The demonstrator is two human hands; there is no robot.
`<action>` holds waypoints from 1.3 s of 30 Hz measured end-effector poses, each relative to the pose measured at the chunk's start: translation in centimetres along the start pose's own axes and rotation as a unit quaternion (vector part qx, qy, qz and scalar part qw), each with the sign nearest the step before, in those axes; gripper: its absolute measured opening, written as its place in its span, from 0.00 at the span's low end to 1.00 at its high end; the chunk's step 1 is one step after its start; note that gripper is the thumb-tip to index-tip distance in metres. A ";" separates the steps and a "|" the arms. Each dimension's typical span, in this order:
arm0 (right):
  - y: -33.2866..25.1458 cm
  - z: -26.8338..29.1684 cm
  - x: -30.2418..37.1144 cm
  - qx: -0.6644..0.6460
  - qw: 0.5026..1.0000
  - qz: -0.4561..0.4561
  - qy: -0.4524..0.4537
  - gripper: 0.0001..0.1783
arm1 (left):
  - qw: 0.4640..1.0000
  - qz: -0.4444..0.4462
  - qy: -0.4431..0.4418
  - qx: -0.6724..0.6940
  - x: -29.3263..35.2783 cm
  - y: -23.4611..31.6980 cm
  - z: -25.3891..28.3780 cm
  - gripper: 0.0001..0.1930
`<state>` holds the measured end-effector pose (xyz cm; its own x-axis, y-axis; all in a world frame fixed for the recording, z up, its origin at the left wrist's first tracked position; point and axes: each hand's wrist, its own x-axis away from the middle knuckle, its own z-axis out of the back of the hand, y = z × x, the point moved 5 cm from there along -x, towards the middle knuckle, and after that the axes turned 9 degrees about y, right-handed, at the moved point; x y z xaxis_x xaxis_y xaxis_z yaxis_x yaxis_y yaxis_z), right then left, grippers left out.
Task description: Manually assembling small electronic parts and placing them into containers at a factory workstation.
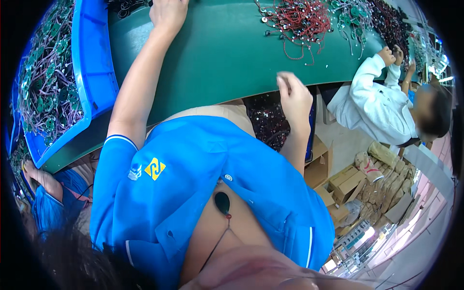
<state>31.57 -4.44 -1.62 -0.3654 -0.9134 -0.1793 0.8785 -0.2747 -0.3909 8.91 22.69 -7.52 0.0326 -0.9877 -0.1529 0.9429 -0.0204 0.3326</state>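
Note:
My left hand (168, 15) reaches to the far side of the green table (203, 53), beside some black wires (126, 7). The upper edge of the picture cuts off its fingers, so their grip is hidden. Near the table's front edge, my right hand (296, 100) is raised above a container of small dark and reddish parts (268, 118). Its fingers are loosely bent and slightly blurred, with the thumb a little apart. Nothing shows between them. A heap of red twisted wires with small round metal ends (302, 21) lies on the table beyond that hand.
A blue bin (92, 63) full of green circuit boards with wires (48, 82) stands at the left. More green boards (355, 17) lie at the far right. A co-worker in a light grey top (379, 104) sits there; cartons (345, 186) stand behind. Another person's arm (46, 183) shows at lower left.

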 end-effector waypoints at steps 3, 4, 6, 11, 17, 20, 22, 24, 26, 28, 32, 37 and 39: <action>-0.6 -1.5 -2.9 0.007 0.999 0.034 0.039 0.08 | 1.000 0.013 -0.013 0.005 -2.2 -2.4 -2.6 0.15; -0.9 -1.8 -4.0 -0.016 0.994 0.055 0.095 0.09 | 1.000 0.025 -0.015 0.007 -3.1 -3.8 -3.5 0.14; -0.8 -2.7 -6.1 0.020 0.979 0.102 0.173 0.11 | 0.999 0.029 -0.020 0.012 -3.3 -3.9 -4.1 0.13; -1.8 -5.1 -9.1 0.189 0.940 0.216 0.184 0.10 | 0.997 -0.014 -0.044 0.069 -1.9 -4.4 -3.2 0.09; -4.4 -5.2 -9.5 0.151 0.936 0.267 0.174 0.07 | 0.960 -0.028 -0.072 0.268 4.3 -4.6 0.8 0.09; -7.0 -5.0 -7.3 0.004 0.930 0.317 0.183 0.06 | 0.933 -0.056 -0.088 0.345 7.5 -4.5 2.9 0.12; -9.8 -5.2 -5.1 -0.071 0.935 0.318 0.141 0.05 | 0.933 -0.048 -0.083 0.346 7.9 -4.6 2.4 0.11; -11.1 -6.7 -3.7 -0.149 0.959 0.234 0.061 0.05 | 0.932 -0.044 -0.076 0.351 8.3 -4.5 1.8 0.11; -11.2 -8.1 -2.9 -0.226 0.963 0.146 -0.021 0.04 | 0.932 -0.038 -0.068 0.354 8.7 -4.7 1.1 0.10; -11.1 -9.2 -2.8 -0.302 0.949 0.072 -0.050 0.04 | 0.932 -0.030 -0.057 0.356 9.2 -5.0 0.7 0.09; -11.1 -9.9 -2.6 -0.395 0.916 -0.003 -0.070 0.04 | 0.928 -0.020 -0.087 0.361 10.6 -4.9 0.7 0.09; -11.6 -9.3 -2.7 -0.457 0.886 -0.017 -0.081 0.06 | 0.899 -0.006 -0.199 0.389 12.6 -4.0 2.7 0.11; -11.9 -9.9 -2.3 -0.440 0.881 -0.068 -0.159 0.09 | 0.878 0.021 -0.208 0.430 13.5 -4.0 3.4 0.11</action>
<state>18.90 3.92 -5.53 -0.2212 -0.9666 0.1296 0.2025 -0.1756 -0.9634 4.44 8.90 -7.81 -0.2309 -0.9578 0.1710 0.3389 0.0856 0.9369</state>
